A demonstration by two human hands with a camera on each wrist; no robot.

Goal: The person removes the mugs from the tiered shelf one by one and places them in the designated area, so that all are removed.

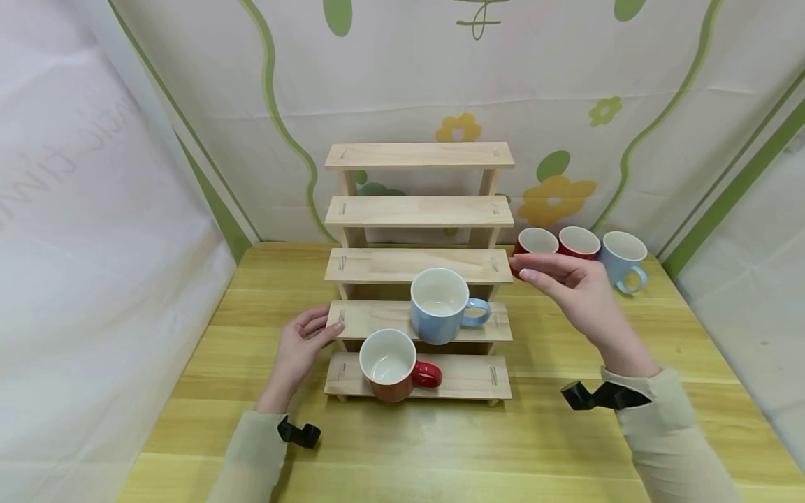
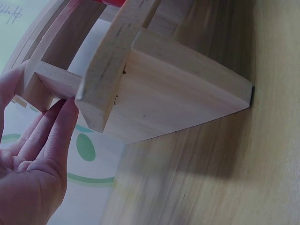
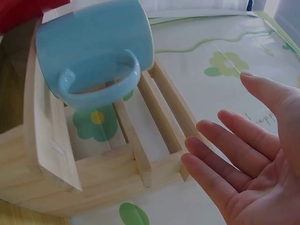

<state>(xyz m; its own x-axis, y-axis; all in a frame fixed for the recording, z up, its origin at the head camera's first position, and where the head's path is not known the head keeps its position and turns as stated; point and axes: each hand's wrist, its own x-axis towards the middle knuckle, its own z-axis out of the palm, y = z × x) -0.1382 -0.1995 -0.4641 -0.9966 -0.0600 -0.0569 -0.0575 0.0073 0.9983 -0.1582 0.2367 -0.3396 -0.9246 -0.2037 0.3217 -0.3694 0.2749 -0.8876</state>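
Note:
A stepped wooden rack (image 1: 421,265) stands on the table. My left hand (image 1: 300,342) holds the left end of its second step from the bottom, thumb on top; in the left wrist view the left fingers (image 2: 56,136) reach against the step's underside. A red mug (image 1: 388,367) with a white inside stands on the bottom step, its handle to the right. On the second step sits a light blue mug (image 1: 438,307), also handle right. My right hand (image 1: 581,297) hovers right of the rack, holding nothing; the right wrist view shows its fingers (image 3: 234,157) spread apart.
Behind my right hand stand a red mug (image 1: 537,241), another red mug (image 1: 579,242) and a light blue mug (image 1: 622,262) in a row at the table's back right. A printed cloth (image 1: 390,84) hangs behind the wooden table (image 1: 402,461).

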